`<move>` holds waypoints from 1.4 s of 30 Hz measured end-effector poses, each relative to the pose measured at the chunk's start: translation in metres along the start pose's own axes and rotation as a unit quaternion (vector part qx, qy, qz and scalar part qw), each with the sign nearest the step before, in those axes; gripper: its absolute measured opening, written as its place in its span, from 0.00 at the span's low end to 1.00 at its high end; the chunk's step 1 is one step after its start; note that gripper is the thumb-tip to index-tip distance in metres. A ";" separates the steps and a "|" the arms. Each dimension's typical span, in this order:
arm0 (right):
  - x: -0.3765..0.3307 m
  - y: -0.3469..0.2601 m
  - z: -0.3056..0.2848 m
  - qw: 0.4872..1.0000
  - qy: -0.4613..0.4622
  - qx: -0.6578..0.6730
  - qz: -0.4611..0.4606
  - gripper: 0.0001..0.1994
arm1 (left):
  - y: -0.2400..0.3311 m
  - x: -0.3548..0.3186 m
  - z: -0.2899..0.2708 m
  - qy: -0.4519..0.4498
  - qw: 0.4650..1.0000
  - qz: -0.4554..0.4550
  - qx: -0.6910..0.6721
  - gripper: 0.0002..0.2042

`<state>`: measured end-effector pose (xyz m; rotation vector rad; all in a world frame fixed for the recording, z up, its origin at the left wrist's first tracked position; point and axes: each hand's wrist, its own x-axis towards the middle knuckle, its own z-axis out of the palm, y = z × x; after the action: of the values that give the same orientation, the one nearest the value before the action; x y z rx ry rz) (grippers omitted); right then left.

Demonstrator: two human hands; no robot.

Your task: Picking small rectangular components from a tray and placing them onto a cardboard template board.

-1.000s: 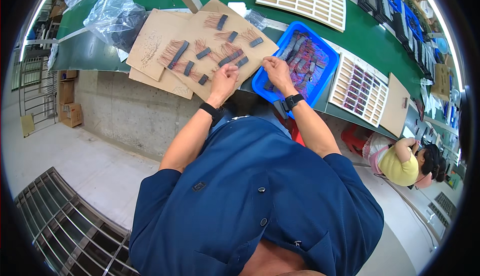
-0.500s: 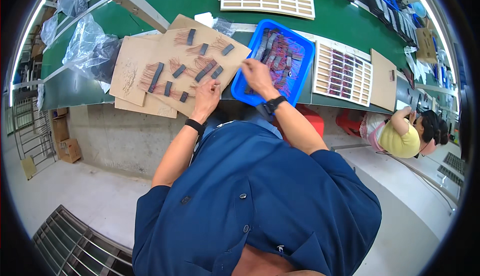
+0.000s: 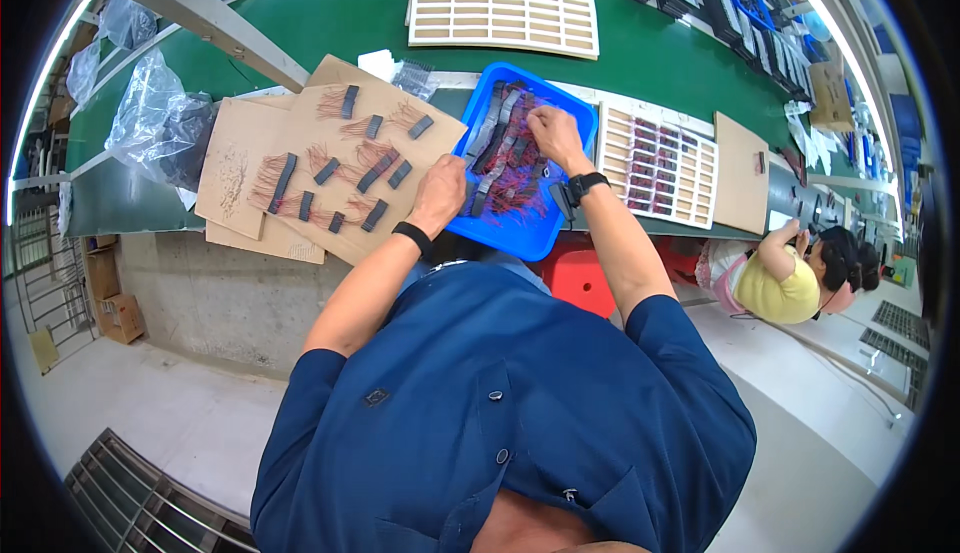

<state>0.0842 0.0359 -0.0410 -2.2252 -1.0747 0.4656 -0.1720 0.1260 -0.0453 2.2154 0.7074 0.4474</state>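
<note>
A blue plastic tray (image 3: 548, 237) in front of me holds a tangle of dark grey strips with thin red and purple wires (image 3: 512, 148). My left hand (image 3: 440, 193) is closed at the tray's left rim, with its fingertips partly hidden. Over the far right part of the wired strips, my right hand (image 3: 556, 137) has its fingers pinched together. What lies between them is too small to make out. Left of the tray, a brown cardboard sheet (image 3: 335, 168) carries several short dark blocks with thin red wires, laid out apart from one another.
Right of the tray stands a white slotted frame (image 3: 700, 178), partly filled with dark wired pieces. Another white frame (image 3: 503, 8) lies farther back on the green bench (image 3: 370, 33). A clear plastic bag (image 3: 150, 118) sits at left. A co-worker in yellow (image 3: 775, 283) sits at right.
My left hand has left the wired blocks on the cardboard and come to the tray's rim. My right hand has moved farther into the tray. The tray sits slightly closer to me.
</note>
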 end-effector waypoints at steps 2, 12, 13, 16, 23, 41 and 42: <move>0.024 -0.004 0.005 0.998 -0.026 -0.034 -0.035 0.13 | 0.004 0.012 0.014 -0.027 0.999 -0.013 0.039 0.08; 0.100 0.011 0.027 0.976 -0.103 -0.124 -0.147 0.13 | 0.011 0.017 0.049 0.036 0.990 -0.057 0.125 0.08; 0.101 0.016 0.025 0.977 -0.106 -0.126 -0.138 0.13 | 0.012 0.017 0.048 0.045 0.992 -0.068 0.099 0.08; 0.098 0.024 0.018 0.978 -0.115 -0.127 -0.122 0.13 | 0.004 0.011 0.044 0.045 0.994 -0.075 0.064 0.07; 0.077 0.038 0.008 0.987 -0.119 -0.085 -0.072 0.15 | 0.000 -0.002 0.049 0.006 0.995 -0.045 0.084 0.07; 0.077 0.013 0.009 0.989 -0.148 -0.022 -0.003 0.16 | 0.027 0.017 0.075 0.074 0.981 -0.164 0.068 0.10; 0.078 0.013 0.011 0.987 -0.162 -0.008 0.020 0.16 | 0.031 0.017 0.075 0.078 0.980 -0.164 0.078 0.10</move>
<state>0.1335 0.0954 -0.0615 -2.2385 -1.2002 0.8622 -0.1094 0.0774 -0.0699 2.1655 1.2056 0.4108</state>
